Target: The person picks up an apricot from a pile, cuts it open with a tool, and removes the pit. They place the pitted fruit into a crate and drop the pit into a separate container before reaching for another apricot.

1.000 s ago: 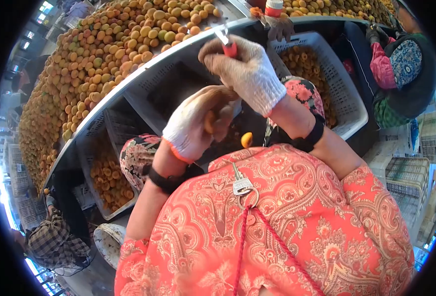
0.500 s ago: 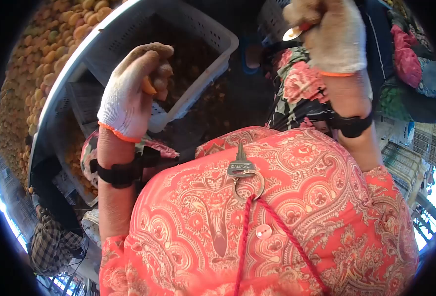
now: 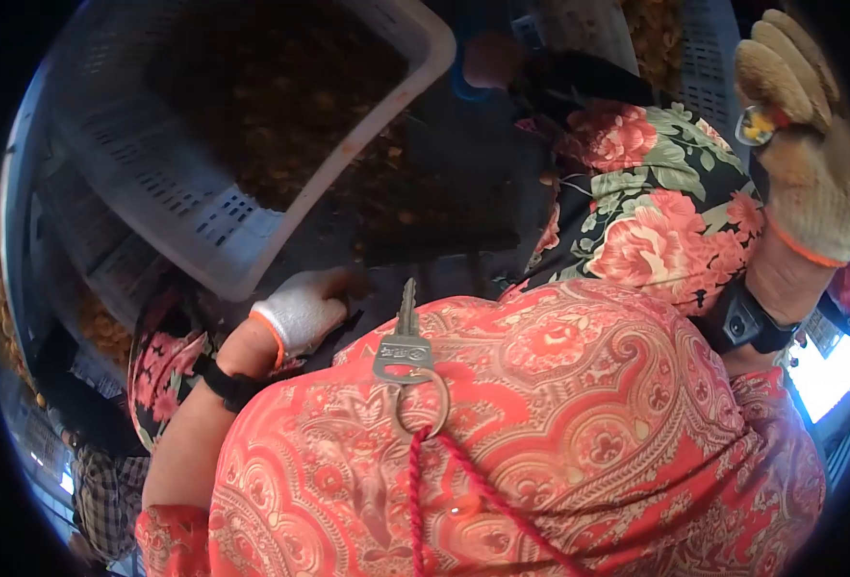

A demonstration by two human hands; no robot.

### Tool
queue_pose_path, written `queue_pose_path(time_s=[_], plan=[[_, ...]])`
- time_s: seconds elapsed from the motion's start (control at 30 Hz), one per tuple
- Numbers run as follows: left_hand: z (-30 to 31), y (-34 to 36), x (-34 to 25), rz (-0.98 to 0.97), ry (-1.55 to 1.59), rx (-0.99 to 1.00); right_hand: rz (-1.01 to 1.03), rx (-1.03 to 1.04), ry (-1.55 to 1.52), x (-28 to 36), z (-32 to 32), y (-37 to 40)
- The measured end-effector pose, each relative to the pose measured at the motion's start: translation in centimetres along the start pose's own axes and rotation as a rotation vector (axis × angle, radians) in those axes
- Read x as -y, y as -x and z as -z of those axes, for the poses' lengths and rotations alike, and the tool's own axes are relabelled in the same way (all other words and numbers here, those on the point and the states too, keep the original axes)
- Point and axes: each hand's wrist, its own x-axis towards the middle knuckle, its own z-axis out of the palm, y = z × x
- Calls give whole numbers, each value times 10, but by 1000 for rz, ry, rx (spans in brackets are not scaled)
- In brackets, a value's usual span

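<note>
My left hand point(image 3: 304, 310), in a white knit glove stained brown at the fingers, is low by my lap, near the crate's lower corner. Its fingers lie in shadow and blur, so their grip cannot be made out. At upper right is my right hand point(image 3: 810, 144), in a similar soiled glove, with fingers folded over a small tool with a shiny rounded metal end point(image 3: 756, 126). Yellow and red show on that end; the rest of the tool is hidden by the glove. A white perforated plastic crate point(image 3: 295, 216) stands before me, dark orange-brown pieces inside.
A key point(image 3: 406, 351) on a ring hangs from a red cord over my patterned top. Loose pieces lie on the dark surface point(image 3: 444, 192) beside the crate. Another perforated crate point(image 3: 709, 72) stands at upper right. Orange fruit point(image 3: 107, 332) shows at left.
My left hand has dropped from above the crate's edge toward my lap; the orange piece once in it is out of sight. My right hand has moved right and lower in view. The view has shifted.
</note>
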Motion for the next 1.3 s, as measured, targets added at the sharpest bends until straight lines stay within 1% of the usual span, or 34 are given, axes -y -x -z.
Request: queue_pose_path(time_s=[0.07,0.17,0.2,0.23,0.27,0.37,0.4,0.47,0.5,0.53,0.57,0.6,0.63,0.67,0.7,0.73,0.77,0.8,0.83,0.87,0.9,0.93,0.97,1.0,1.03,1.07,1.13,1.2,1.23,1.3], plan=[[-10,-10,4,8,-3,30,-28,1,2,2,16,0],[-21,-16,9,2,-11,6,-50,27,-30,3,33,8],[-7,-4,2,-14,23,21,-80,49,-11,17,11,-12],[-6,-4,-1,-7,46,-12,-79,68,-23,20,11,-13],[-4,-2,-2,-2,63,-45,-73,85,-36,24,12,-11],[3,1,3,35,8,-58,-49,121,-77,34,14,3],[5,4,7,28,-6,-53,-40,129,-86,38,14,9],[5,4,13,-62,-3,-163,5,129,-75,58,20,26],[8,2,18,-52,1,-164,42,120,-58,73,25,38],[10,-3,38,-236,-101,-199,82,5,65,79,30,51],[11,2,25,-159,59,-196,117,-113,177,77,36,66],[12,10,14,-67,217,-192,151,-252,207,71,49,83],[12,14,14,-78,180,-181,293,-169,483,61,66,104],[16,17,18,-65,74,-272,433,-84,755,53,80,123],[18,21,20,-56,-27,-364,243,-192,648,57,86,142],[20,28,15,-67,-57,-367,52,-289,529,60,89,161],[22,34,7,-61,-98,-376,-8,-361,664,46,88,180],[24,41,2,-55,-139,-386,-131,-329,650,39,84,196],[23,41,18,-138,-108,-464,-192,-321,771,23,90,210],[22,48,12,-142,-132,-471,-136,-229,989,2,105,226],[18,55,-3,-91,-128,-500,-132,-189,1072,-11,120,241],[16,63,-8,-37,-113,-525,-294,-187,1015,-30,131,254],[14,69,-11,-37,-21,-500,-329,-151,1081,-53,147,265],[9,75,-23,-36,-33,-510,-511,-105,1113,-67,160,271],[2,83,-38,-19,27,-465,-593,-63,1206,-86,173,275],[-2,88,-46,0,87,-414,-576,-41,1295,-107,186,279],[-12,88,-54,-7,91,-418,-383,-41,1412,-151,216,274],[-28,92,-72,95,160,-477,-401,-48,1433,-180,228,257],[-32,97,-81,105,158,-448,-414,-54,1464,-191,229,248],[-33,100,-80,117,134,-473,-388,-51,1491,-206,229,231]])
